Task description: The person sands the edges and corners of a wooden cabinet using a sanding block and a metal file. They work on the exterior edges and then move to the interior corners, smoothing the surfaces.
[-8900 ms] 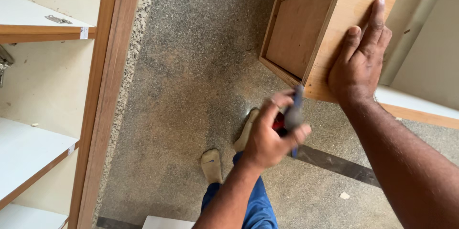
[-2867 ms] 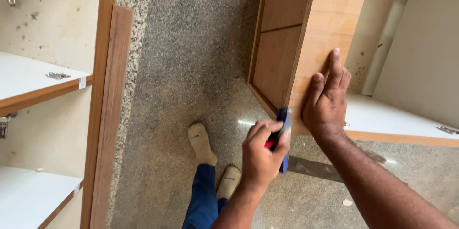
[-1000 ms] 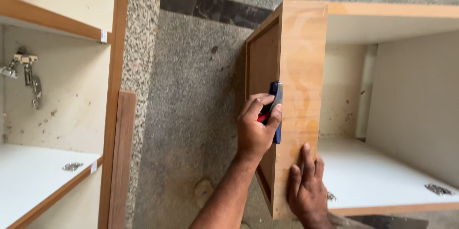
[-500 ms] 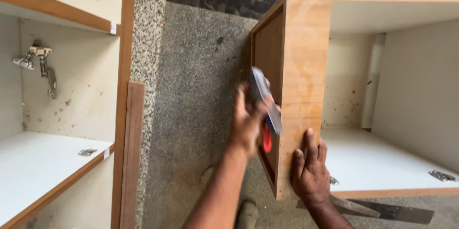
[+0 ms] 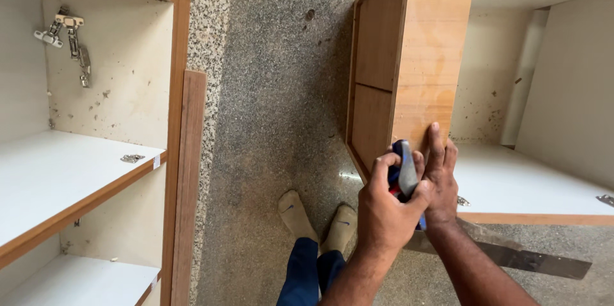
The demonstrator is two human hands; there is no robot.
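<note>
My left hand grips a blue-handled tool against the wooden cabinet edge; my right hand rests flat beside it.

Bright, even daylight; sharp focus

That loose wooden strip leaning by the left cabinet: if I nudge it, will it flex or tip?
The wooden strip looks long, thin and narrow, so probably light and slightly flexible. It stands on end against the cabinet edge, so a sideways nudge would likely topple it onto the speckled floor.
</note>
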